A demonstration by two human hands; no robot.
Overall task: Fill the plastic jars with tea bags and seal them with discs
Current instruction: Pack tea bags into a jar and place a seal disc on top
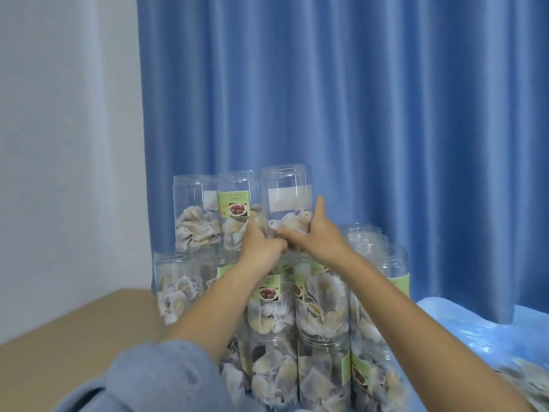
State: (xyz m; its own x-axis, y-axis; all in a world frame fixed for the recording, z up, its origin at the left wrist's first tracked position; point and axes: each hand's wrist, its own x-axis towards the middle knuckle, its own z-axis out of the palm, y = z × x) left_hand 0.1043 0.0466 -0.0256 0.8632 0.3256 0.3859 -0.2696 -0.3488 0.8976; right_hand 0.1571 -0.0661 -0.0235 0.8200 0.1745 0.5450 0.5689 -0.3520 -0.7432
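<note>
Both hands' grip — left hand [261, 248], right hand [318, 239] — clamps the top jar [286, 197]; curtain [386, 114] just behind.

The place looked like a plain room at home used for small-scale packing: a blue curtain [356, 114] hung across the far side, a bare white wall [59, 144] stood at left, and stacked plastic jars [285, 197] of tea bags [196, 227] crowded the middle.
</note>
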